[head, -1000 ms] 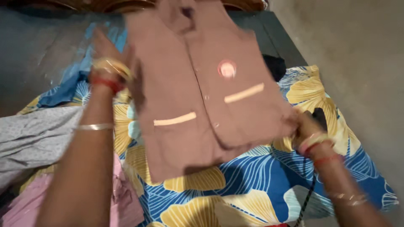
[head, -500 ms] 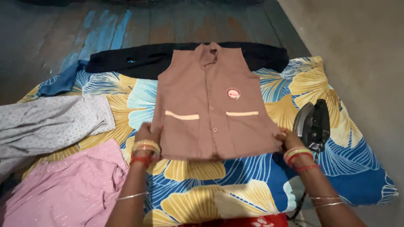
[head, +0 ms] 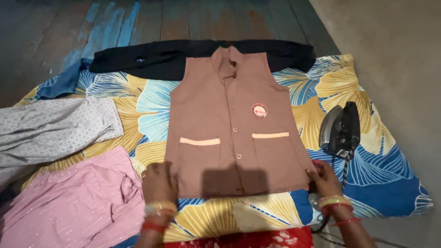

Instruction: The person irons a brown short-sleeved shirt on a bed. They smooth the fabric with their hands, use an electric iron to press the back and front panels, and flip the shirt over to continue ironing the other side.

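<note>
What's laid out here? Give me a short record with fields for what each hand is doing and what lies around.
Garment: brown sleeveless buttoned waistcoat, flat, front up
Left hand: on the waistcoat's lower left corner
Right hand: at its lower right corner
Surface: blue and yellow leaf-print cloth
Iron: black clothes iron, upright, right of the waistcoat
Behind: dark garment
Left side: grey dotted garment, pink garment

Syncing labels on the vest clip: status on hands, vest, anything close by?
Left hand and right hand grip the hem corners of the brown vest. Vest flat, front up, on floral sheet. Iron upright beside right hand.
</note>
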